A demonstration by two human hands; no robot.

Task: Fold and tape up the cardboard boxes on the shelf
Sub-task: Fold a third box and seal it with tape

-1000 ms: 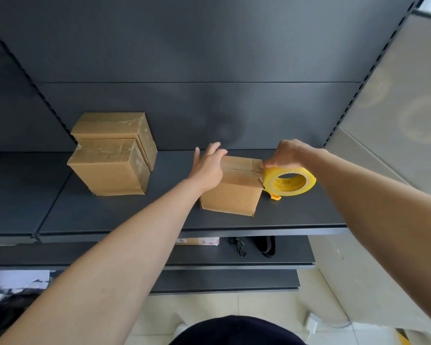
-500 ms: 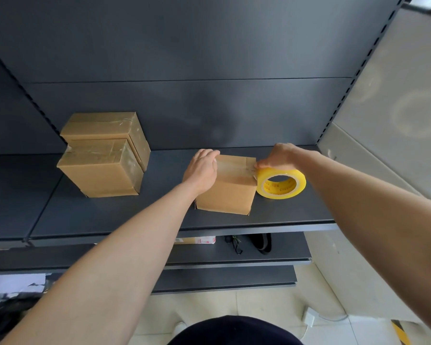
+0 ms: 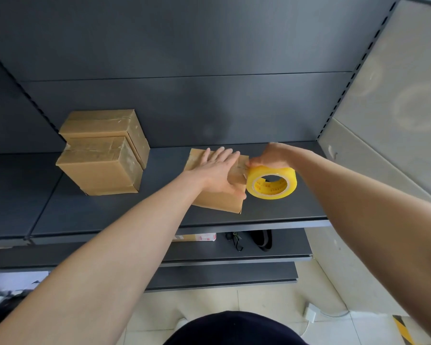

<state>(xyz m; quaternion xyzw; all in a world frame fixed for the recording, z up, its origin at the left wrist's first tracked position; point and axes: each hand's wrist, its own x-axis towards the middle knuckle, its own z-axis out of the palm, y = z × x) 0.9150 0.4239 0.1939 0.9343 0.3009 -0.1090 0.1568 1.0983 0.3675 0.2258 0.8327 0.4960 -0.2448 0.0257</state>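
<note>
While the left hand point(image 3: 219, 170) lies flat, fingers straight, on the cardboard box point(image 3: 217, 202), the right hand point(image 3: 271, 155) grips the tape roll point(image 3: 271, 181).
Best done by pressing the flaps closed and drawing the tape taut along the seam. The box sits on the shelf point(image 3: 110, 215) under the left palm; the roll just beside it at three o'clock; two taped boxes point(image 3: 102, 155) at nine o'clock.

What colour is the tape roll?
Yellow, translucent, with red print on the inner core; the tape roll shows clearly in the head view.
</note>
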